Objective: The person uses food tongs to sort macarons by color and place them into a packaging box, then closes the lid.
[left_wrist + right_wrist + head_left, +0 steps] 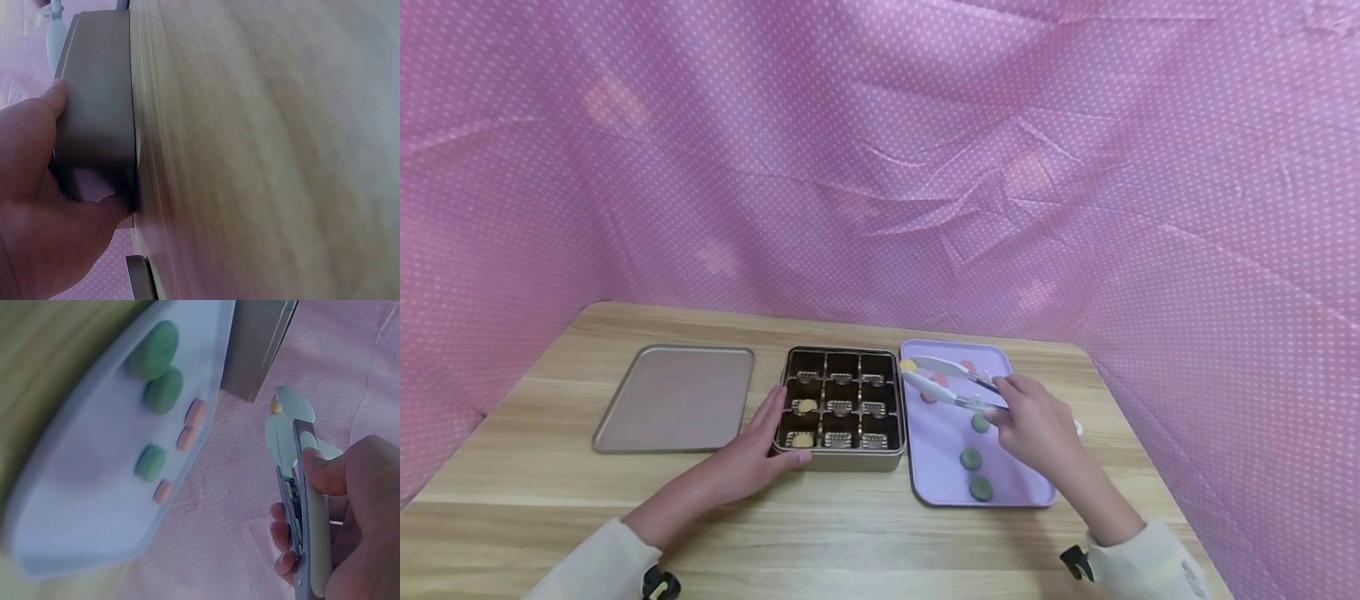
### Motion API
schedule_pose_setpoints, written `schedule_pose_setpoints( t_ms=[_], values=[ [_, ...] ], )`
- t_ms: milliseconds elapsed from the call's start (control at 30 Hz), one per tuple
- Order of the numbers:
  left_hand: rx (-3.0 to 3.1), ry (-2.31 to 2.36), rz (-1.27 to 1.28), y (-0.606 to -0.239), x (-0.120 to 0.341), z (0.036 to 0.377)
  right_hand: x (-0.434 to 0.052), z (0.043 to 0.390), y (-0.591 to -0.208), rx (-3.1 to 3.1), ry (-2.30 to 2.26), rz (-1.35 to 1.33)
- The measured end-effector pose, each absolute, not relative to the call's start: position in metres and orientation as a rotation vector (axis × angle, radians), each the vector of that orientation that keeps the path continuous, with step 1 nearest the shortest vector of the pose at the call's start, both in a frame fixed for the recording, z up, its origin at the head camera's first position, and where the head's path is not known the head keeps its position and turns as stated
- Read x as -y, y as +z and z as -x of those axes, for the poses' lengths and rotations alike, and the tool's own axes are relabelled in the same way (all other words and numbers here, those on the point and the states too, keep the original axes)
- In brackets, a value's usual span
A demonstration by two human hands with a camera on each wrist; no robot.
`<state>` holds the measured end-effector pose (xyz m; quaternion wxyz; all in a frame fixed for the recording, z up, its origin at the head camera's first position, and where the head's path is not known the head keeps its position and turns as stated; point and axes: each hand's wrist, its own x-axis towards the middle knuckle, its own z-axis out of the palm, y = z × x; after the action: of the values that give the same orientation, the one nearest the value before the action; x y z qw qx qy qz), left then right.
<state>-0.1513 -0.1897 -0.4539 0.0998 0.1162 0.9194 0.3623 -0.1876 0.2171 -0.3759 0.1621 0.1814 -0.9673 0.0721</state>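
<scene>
A metal tin [842, 404] divided into nine compartments stands at the middle of the wooden table [865, 533]. Each compartment carries a small fluted liner; two yellow pieces [806, 406] occupy the middle and near compartments of the left column, and the other seven hold liners only. The tin's flat lid [676, 398] lies apart to its left. Just beside the tin on the right sits a lilac tray [940, 483]. It holds three green round pieces [972, 457] in its near half and several pink pieces [937, 382] toward its far half; the exact count of the pink pieces cannot be settled from the head view. The left hand [767, 446] rests against the tin's near-left corner, fingers laid along the left wall and thumb on the front wall, bracing rather than lifting. The right hand [1037, 425] grips a pair of white and metal tongs [951, 385] above the tray. The tong tips point toward the tray's far-left corner and pinch a yellow piece [908, 365], just right of the tin's far-right corner and well apart from the left hand.
</scene>
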Motion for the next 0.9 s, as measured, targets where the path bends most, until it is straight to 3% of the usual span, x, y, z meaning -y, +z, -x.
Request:
schedule_pose_setpoints(
  t_ms=[900],
  values=[
    [-2.741, 1.065, -0.338, -0.455, 0.186, 0.145, -0.120, 0.214, -0.380, 2.636, 0.119, -0.752]
  ],
)
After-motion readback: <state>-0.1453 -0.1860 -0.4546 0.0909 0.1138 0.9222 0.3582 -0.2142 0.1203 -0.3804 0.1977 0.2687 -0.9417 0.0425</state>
